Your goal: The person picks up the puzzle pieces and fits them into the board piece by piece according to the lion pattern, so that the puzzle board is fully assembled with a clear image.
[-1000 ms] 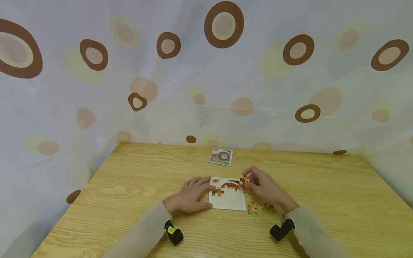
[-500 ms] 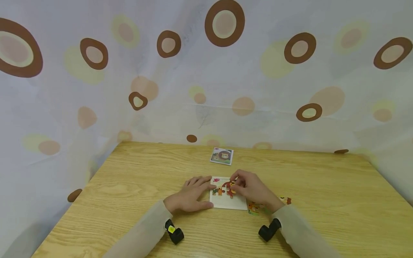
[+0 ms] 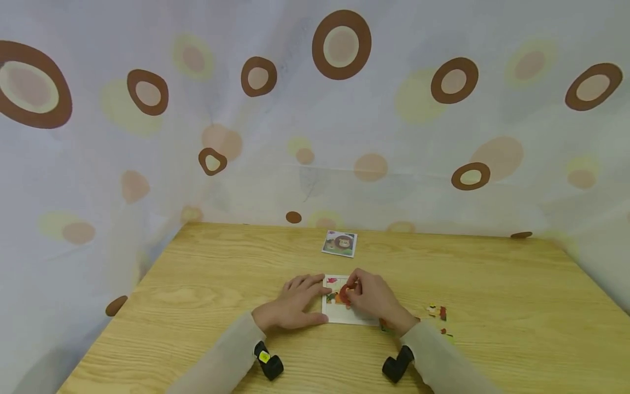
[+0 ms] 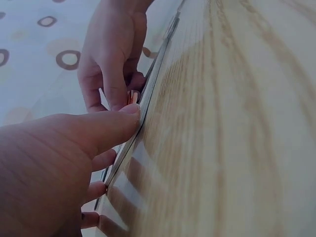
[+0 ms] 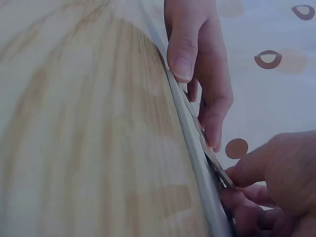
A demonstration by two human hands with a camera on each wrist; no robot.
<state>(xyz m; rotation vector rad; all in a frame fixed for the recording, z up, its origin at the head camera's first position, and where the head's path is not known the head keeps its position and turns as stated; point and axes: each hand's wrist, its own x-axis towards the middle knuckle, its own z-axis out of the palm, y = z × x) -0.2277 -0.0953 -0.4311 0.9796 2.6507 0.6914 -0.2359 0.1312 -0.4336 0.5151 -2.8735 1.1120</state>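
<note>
My left hand (image 3: 293,307) lies with spread fingers along the left edge of a white puzzle tray (image 3: 344,317). In the left wrist view its thumb (image 4: 111,129) presses on the tray's edge. A jigsaw piece (image 3: 345,294) with brown and orange print is pinched between the thumb and fingers of my right hand (image 3: 375,298), low over the tray's upper part. The right wrist view shows the piece's thin edge (image 5: 217,167), tilted at the tray. Several fitted pieces (image 3: 333,296) fill the tray's upper left; my right hand hides the tray's right side.
Loose jigsaw pieces (image 3: 437,312) lie on the wooden table (image 3: 236,262) right of the tray, some partly hidden by my right wrist. Behind the tray is a square lion picture card (image 3: 339,243). A patterned cloth (image 3: 403,126) hangs behind the table.
My right hand has carried the jigsaw piece left from the tray's upper right corner to beside the fitted pieces. My left hand stays on the tray's left edge.
</note>
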